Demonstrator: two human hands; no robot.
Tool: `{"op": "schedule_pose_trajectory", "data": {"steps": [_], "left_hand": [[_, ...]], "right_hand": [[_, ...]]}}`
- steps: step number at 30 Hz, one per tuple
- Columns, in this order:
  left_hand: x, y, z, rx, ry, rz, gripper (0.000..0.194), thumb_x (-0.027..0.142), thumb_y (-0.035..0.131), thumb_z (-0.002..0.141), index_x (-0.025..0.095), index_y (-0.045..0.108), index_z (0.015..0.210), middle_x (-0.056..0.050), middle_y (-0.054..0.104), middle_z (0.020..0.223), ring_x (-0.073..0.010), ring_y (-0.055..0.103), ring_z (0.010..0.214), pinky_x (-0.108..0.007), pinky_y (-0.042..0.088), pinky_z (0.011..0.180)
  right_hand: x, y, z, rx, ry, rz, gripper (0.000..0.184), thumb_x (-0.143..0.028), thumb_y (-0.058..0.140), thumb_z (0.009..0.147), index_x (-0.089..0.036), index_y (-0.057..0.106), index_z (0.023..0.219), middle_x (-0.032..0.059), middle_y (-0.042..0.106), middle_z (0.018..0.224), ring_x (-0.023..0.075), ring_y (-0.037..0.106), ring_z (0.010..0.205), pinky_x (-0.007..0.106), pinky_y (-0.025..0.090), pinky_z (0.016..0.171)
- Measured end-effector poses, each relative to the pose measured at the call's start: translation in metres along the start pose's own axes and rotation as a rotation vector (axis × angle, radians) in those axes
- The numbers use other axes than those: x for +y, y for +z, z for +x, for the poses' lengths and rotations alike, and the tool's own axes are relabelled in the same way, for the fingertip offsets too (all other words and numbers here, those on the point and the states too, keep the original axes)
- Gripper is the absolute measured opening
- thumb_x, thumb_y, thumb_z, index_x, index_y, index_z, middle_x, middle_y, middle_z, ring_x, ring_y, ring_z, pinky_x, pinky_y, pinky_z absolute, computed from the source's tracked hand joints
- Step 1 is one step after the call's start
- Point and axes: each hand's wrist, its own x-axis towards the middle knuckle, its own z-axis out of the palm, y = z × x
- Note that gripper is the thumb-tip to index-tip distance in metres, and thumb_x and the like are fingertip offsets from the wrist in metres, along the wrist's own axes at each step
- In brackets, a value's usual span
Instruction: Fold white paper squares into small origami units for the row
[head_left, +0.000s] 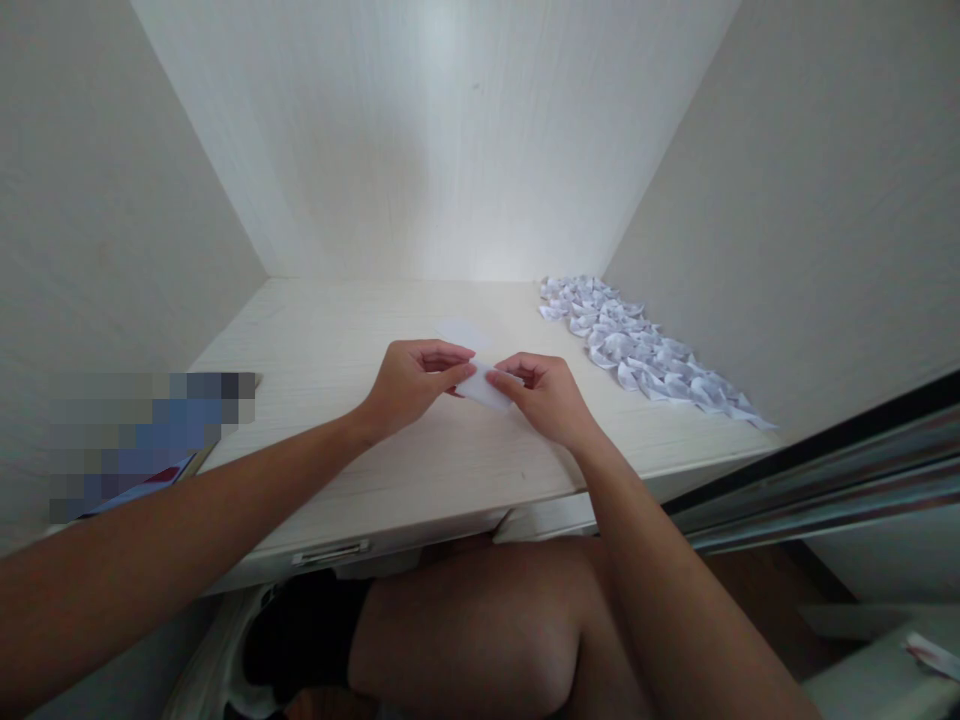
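Between my two hands is a small white piece of paper (484, 388), held just above the pale desk. My left hand (420, 380) pinches its left side between thumb and fingers. On its right side, my right hand (544, 393) grips it with the thumb on top and the fingers curled behind. Just beyond my hands, another white sheet of paper (459, 330) lies flat on the desk. Several folded white paper pieces (637, 345) are heaped in a long row along the right wall.
The pale wooden desk (315, 320) is closed in by a back panel (420, 150) and side walls. A blurred-out stack (157, 440) lies at the left edge. Below the front edge is a drawer handle (330, 553). My bare leg (480, 620) is under the desk.
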Motion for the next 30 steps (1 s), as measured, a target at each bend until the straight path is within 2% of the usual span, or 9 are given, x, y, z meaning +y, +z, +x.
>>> {"op": "schedule_pose_trajectory", "data": {"steps": [11, 15, 18, 22, 26, 30], "left_hand": [[0.002, 0.002, -0.002, -0.013, 0.006, 0.005, 0.033, 0.036, 0.093, 0.067, 0.014, 0.083, 0.089, -0.009, 0.081, 0.085, -0.0208, 0.077, 0.073, -0.031, 0.066, 0.063], [0.003, 0.005, -0.003, -0.053, -0.052, -0.101, 0.043, 0.035, 0.094, 0.065, 0.012, 0.08, 0.098, -0.008, 0.08, 0.086, -0.0195, 0.076, 0.075, -0.033, 0.068, 0.066], [0.002, 0.007, -0.003, -0.034, -0.08, -0.175, 0.043, 0.034, 0.095, 0.063, 0.011, 0.079, 0.096, -0.008, 0.08, 0.086, -0.0185, 0.076, 0.075, -0.033, 0.068, 0.067], [0.002, 0.006, -0.003, 0.014, -0.061, -0.167, 0.041, 0.034, 0.095, 0.065, 0.012, 0.078, 0.095, -0.006, 0.079, 0.082, -0.0173, 0.075, 0.072, -0.032, 0.067, 0.068], [0.003, 0.004, -0.002, -0.037, -0.063, -0.121, 0.039, 0.034, 0.094, 0.065, 0.012, 0.078, 0.092, -0.007, 0.079, 0.08, -0.0174, 0.075, 0.068, -0.033, 0.067, 0.067], [0.004, 0.006, -0.004, -0.081, -0.061, -0.126, 0.036, 0.033, 0.093, 0.068, 0.012, 0.078, 0.092, -0.006, 0.079, 0.08, -0.0169, 0.075, 0.07, -0.033, 0.068, 0.069]], "right_hand": [[-0.005, 0.0, -0.002, -0.052, -0.028, -0.043, 0.023, -0.04, 0.07, 0.088, -0.02, 0.076, 0.079, 0.0023, 0.074, 0.076, 0.0163, 0.06, 0.069, 0.029, 0.044, 0.065], [-0.001, 0.002, 0.0, 0.047, -0.026, 0.037, 0.026, -0.045, 0.073, 0.086, -0.02, 0.074, 0.079, 0.0021, 0.073, 0.076, 0.0164, 0.061, 0.069, 0.03, 0.046, 0.066], [0.004, 0.004, 0.003, 0.112, -0.009, 0.165, 0.031, -0.051, 0.076, 0.083, -0.021, 0.073, 0.08, 0.0017, 0.073, 0.076, 0.0163, 0.061, 0.068, 0.031, 0.049, 0.068], [0.005, 0.005, 0.004, 0.053, 0.054, 0.229, 0.038, -0.058, 0.08, 0.077, -0.022, 0.072, 0.08, 0.0023, 0.075, 0.079, 0.0172, 0.064, 0.07, 0.031, 0.051, 0.068], [-0.001, 0.006, 0.001, 0.008, 0.058, 0.224, 0.04, -0.061, 0.081, 0.076, -0.022, 0.073, 0.083, 0.0015, 0.074, 0.078, 0.0167, 0.062, 0.068, 0.03, 0.049, 0.064], [-0.007, 0.008, -0.001, 0.013, 0.068, 0.182, 0.041, -0.062, 0.079, 0.079, -0.021, 0.072, 0.076, -0.0001, 0.067, 0.069, 0.0146, 0.054, 0.062, 0.029, 0.043, 0.058]]}}
